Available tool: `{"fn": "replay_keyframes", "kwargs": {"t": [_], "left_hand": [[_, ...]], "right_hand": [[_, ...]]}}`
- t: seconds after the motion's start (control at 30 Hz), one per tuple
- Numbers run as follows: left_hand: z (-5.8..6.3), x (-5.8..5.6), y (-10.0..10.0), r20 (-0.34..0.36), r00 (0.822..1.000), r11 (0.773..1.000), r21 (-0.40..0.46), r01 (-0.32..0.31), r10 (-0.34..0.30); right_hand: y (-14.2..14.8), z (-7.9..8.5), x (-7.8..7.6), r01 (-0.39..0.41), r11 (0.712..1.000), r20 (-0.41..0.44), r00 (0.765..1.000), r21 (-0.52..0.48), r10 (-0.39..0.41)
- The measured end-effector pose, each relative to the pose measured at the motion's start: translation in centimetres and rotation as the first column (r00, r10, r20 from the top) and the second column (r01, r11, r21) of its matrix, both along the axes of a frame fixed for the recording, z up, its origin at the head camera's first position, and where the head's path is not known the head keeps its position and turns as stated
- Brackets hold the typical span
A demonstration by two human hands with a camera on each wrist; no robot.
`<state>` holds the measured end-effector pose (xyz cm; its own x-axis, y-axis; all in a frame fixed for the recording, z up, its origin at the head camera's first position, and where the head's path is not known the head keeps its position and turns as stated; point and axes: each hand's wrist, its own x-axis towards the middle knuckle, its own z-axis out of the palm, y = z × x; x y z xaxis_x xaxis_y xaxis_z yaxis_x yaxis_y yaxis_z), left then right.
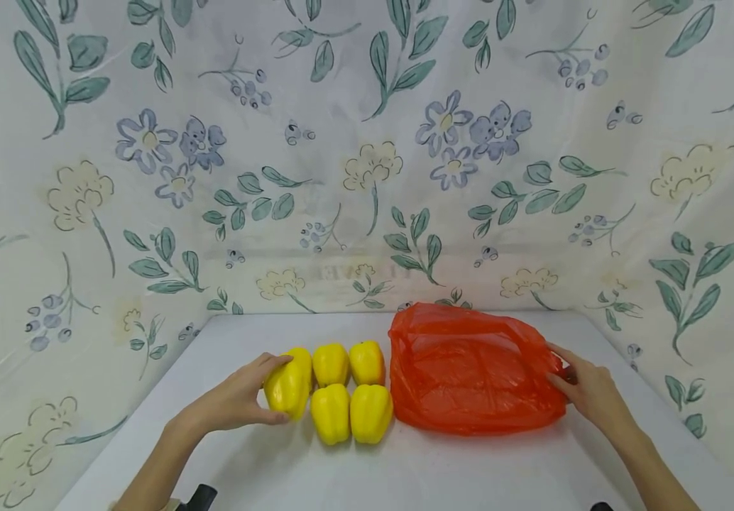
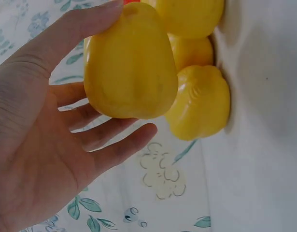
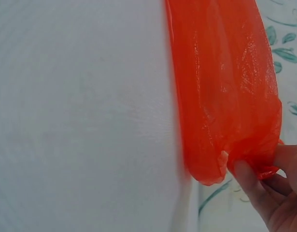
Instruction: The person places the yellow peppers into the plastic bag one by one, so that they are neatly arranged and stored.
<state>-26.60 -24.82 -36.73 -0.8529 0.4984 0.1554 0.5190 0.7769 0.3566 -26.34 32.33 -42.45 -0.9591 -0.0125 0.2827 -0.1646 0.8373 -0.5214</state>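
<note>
My left hand (image 1: pixel 237 397) grips a yellow bell pepper (image 1: pixel 288 384) at the left end of a group of peppers. In the left wrist view the thumb lies on that pepper's upper side and the fingers reach behind it. Several more yellow bell peppers (image 1: pixel 331 415) stand close together in two rows just right of it. A red plastic bag (image 1: pixel 469 383) lies beside them, puffed up, with its mouth spread. At the bag's right end my right hand (image 1: pixel 590 390) pinches gathered plastic between thumb and fingers, as the right wrist view also shows.
Everything rests on a white table (image 1: pixel 405 468). Floral-patterned sheeting (image 1: pixel 316 213) rises behind the table's back edge and along both sides. The bag's left edge comes right up to the nearest peppers.
</note>
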Motion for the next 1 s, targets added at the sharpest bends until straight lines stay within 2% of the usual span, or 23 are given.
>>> {"fn": "replay_keyframes", "kwargs": {"t": [0.17, 0.33, 0.47, 0.7, 1.0], "left_hand": [[0.7, -0.9, 1.3, -0.032, 0.999, 0.999, 0.029, 0.027, -0.026], [1.2, -2.1, 3.5, -0.026, 0.996, 0.993, 0.087, 0.082, -0.080], [1.6, -2.8, 5.2, -0.008, 0.994, 0.988, 0.107, 0.112, -0.112], [2.1, -3.3, 7.3, 0.025, 0.990, 0.983, 0.122, 0.134, -0.138], [2.2, -3.5, 8.6, 0.049, 0.988, 0.982, 0.128, 0.136, -0.143]], "right_hand": [[0.2, 0.0, 0.0, 0.010, 1.000, 0.003, 1.000, 0.002, -0.010], [0.3, 0.1, -0.1, 0.012, 1.000, 0.025, 1.000, 0.003, -0.012], [0.2, 0.3, -0.2, 0.010, 1.000, 0.010, 1.000, 0.022, -0.011], [-0.1, 0.8, -0.8, 0.033, 0.995, 0.005, 0.999, 0.096, -0.034], [-0.2, 0.4, -1.5, 0.059, 0.994, -0.030, 0.998, 0.088, -0.057]]}}
